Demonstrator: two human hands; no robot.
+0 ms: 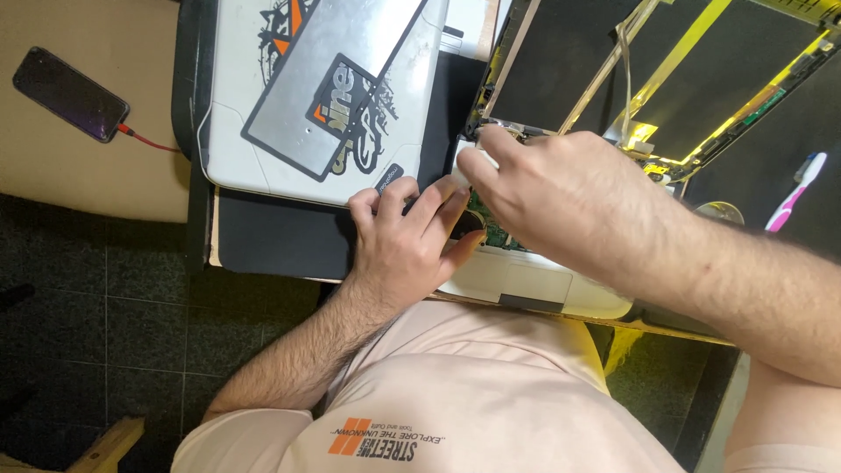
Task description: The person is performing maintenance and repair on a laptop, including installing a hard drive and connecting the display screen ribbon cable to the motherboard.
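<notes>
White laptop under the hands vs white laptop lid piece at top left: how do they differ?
The open laptop lies partly dismantled, green circuit board showing, with the left hand and right hand on it. The lid piece lies flat and untouched. The lid piece carries black and orange sticker art and a grey panel; the open laptop's visible shell is plain. Both have white shells and sit on the black mat.

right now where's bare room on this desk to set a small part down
Free: the black mat below the white laptop lid, left of the left hand; also the beige surface around the phone.
Crowded: the opened white laptop base under both hands, the right hand over the circuit board, and the stripped screen panel with a toothbrush nearby.
</notes>
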